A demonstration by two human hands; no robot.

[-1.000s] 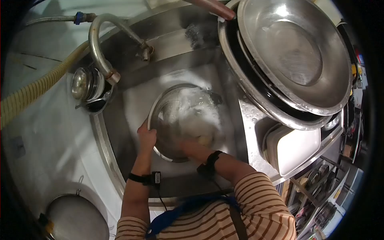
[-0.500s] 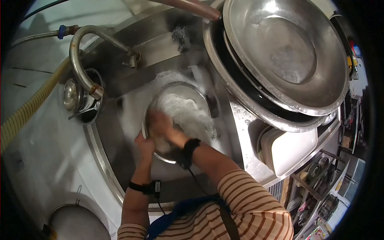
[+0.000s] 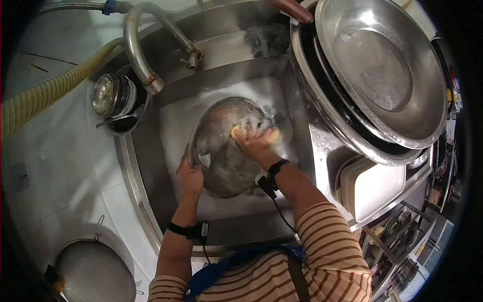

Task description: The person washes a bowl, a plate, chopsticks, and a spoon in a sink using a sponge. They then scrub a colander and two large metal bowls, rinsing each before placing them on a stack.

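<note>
A round metal basin sits in the sink, with wet, cloudy streaks across its surface. My left hand grips the basin's left rim, fingers partly hidden behind it. On the basin's upper right, my right hand presses a yellow sponge against the metal, fingers spread over it. White suds cling around the fingertips.
Soapy water covers the sink floor. A curved faucet rises at the left, beside small stacked bowls. Large metal basins and white trays stand on the right. A round pan is at lower left.
My right hand has moved from the basin's left side to its upper right, and the sponge now shows. Less foam shows in the basin. My left hand stays on the rim; the view has shifted.
</note>
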